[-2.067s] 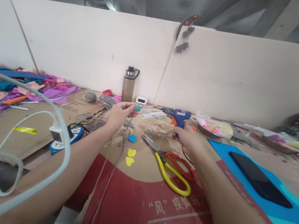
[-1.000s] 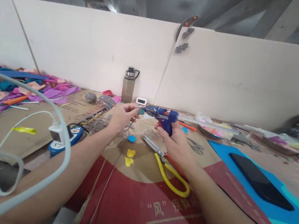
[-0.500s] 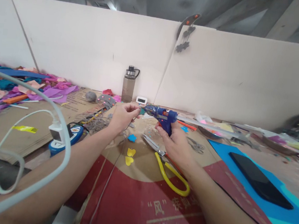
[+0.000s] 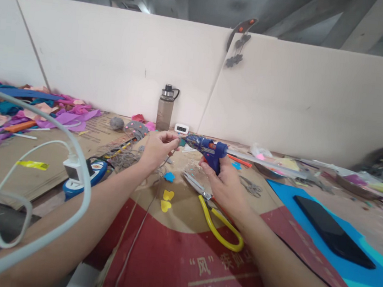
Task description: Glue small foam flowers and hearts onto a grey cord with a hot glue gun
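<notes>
My right hand (image 4: 224, 177) is wrapped round the handle of a blue glue gun (image 4: 214, 151), with a long clear glue stick (image 4: 262, 160) out of its back end. The nozzle points left. Pinched in my left hand (image 4: 159, 151) is a small teal felt piece (image 4: 182, 142), right at the nozzle tip; whether they touch I cannot tell. A grey string (image 4: 142, 223) hangs below my left hand. Beneath lie a blue flower cutout (image 4: 169, 177) and two yellow heart cutouts (image 4: 167, 201). Scissors with yellow handles (image 4: 220, 225) rest under my right wrist.
A bottle (image 4: 165, 108) and a small digital clock (image 4: 181, 128) stand by the white partition (image 4: 118, 61). Felt scraps (image 4: 43, 108) and a blue power strip (image 4: 85, 180) lie left. A white cable (image 4: 84, 186) loops across the left foreground. A phone (image 4: 333, 231) lies on blue sheets at right.
</notes>
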Action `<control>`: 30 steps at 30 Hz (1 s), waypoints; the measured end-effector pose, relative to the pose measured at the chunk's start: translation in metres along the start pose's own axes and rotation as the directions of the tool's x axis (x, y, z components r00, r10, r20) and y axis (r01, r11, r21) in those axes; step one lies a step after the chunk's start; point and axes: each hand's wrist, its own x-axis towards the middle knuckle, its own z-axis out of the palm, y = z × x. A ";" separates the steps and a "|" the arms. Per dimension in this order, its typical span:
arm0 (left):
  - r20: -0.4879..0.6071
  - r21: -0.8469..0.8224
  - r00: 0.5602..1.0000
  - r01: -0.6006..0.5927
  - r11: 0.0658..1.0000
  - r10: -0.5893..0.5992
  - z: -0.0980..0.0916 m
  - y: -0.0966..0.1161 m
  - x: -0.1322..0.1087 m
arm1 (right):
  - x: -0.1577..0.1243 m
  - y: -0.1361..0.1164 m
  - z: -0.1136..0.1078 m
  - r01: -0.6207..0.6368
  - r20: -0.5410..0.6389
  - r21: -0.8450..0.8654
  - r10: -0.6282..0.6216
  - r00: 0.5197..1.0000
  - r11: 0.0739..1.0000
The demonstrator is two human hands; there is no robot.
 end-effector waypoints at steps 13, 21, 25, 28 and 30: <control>-0.008 -0.050 1.000 -0.003 0.999 0.002 0.000 0.002 0.000 | 0.000 0.000 0.000 -0.030 0.000 -0.030 0.030 1.000 0.999; -0.018 -0.072 1.000 0.019 0.997 -0.020 0.000 0.004 0.000 | -0.001 0.000 0.000 -0.016 -0.001 -0.017 0.016 1.000 1.000; -0.025 -0.080 0.999 0.024 0.997 -0.026 0.000 0.005 0.000 | 0.000 0.000 -0.001 -0.012 0.000 -0.029 0.012 1.000 1.000; -0.028 -0.092 0.999 0.023 0.996 -0.026 0.000 0.005 0.000 | 0.000 0.001 0.000 -0.007 -0.009 -0.025 0.007 1.000 1.000; -0.031 -0.100 0.999 0.024 0.995 -0.027 0.000 0.006 0.000 | 0.000 0.002 0.000 -0.013 -0.011 -0.029 0.013 1.000 0.999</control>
